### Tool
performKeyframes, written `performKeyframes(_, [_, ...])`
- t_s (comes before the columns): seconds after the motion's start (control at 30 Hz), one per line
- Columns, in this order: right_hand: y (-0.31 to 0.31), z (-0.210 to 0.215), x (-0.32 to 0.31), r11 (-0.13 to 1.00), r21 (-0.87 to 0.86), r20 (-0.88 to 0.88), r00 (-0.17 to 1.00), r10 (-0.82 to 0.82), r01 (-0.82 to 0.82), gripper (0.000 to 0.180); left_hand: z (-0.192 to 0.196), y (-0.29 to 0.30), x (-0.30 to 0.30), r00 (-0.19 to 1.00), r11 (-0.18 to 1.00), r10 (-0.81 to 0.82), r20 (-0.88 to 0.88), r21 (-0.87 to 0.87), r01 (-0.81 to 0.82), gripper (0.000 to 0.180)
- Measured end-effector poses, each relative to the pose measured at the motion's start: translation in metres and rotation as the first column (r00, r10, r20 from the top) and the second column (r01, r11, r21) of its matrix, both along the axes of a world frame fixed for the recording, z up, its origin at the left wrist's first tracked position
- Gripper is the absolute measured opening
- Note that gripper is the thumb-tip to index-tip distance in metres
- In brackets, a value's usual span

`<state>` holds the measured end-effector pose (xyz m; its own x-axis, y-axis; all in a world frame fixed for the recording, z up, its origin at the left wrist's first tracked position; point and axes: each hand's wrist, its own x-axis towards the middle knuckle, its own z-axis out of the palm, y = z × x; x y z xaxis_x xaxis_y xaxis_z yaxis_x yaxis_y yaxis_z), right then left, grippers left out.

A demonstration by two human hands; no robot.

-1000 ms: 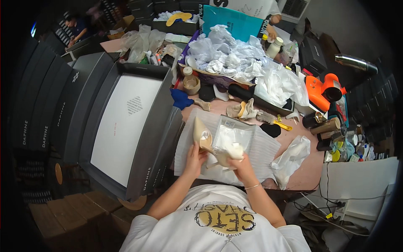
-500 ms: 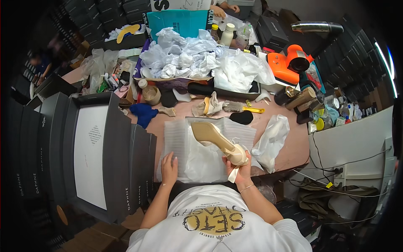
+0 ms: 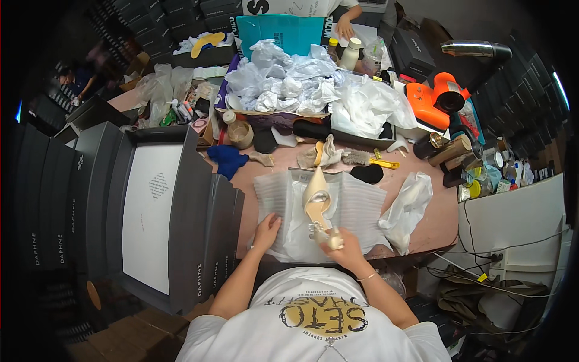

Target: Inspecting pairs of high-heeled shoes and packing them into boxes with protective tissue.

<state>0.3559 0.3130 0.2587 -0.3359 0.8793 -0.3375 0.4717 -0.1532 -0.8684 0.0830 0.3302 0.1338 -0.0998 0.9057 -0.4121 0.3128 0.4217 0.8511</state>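
A cream pointed-toe high-heeled shoe (image 3: 316,204) hangs over an open shoebox (image 3: 297,175) in front of me, its toe pointing away and its top opening facing up. My right hand (image 3: 347,249) grips it at the heel end, near the ankle strap; motion smears the fingertips. White tissue paper (image 3: 295,232) lines the box, and a ribbed translucent foam sheet (image 3: 360,202) spreads out over both sides. At the near left edge of that foam, my left hand (image 3: 266,233) rests with fingers extended, holding nothing that I can see.
Stacked dark shoeboxes (image 3: 208,235) stand at left, one with a white lid panel (image 3: 154,220). Crumpled paper fills a carton (image 3: 274,114) behind. A yellow-handled brush (image 3: 362,158), black pad (image 3: 367,174), white plastic bag (image 3: 410,208) and orange device (image 3: 428,102) lie around. Another person's hand (image 3: 345,27) shows at back.
My right hand has turned the shoe from sole-up to opening-up, its toe now pointing away over the box. My left hand has shifted slightly along the foam edge. The whole view has shifted.
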Motion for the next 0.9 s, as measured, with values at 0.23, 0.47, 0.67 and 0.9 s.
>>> performKeyframes(0.23, [0.014,-0.029,-0.004,0.914,0.406,0.253,0.961,-0.108,-0.005,0.066,-0.036,0.005,0.006,0.983,0.986,0.116,0.139,-0.138,-0.097,0.05])
performKeyframes(0.47, [0.021,-0.08,0.037,0.963,-0.135,0.055,0.972,-0.227,0.232,0.05,-0.014,0.013,0.024,0.944,0.976,0.123,0.306,-0.208,-0.059,0.058])
performKeyframes(0.67, [0.022,-0.061,0.023,0.987,-0.004,0.103,0.982,-0.161,0.163,0.055,0.001,-0.003,0.034,0.642,0.96,0.233,0.73,-0.279,-0.031,0.086])
performKeyframes(0.9, [0.027,-0.091,0.031,0.955,0.251,0.152,0.968,-0.2,0.158,0.08,-0.038,0.013,-0.027,0.942,0.986,0.114,-0.316,0.151,-0.069,0.045])
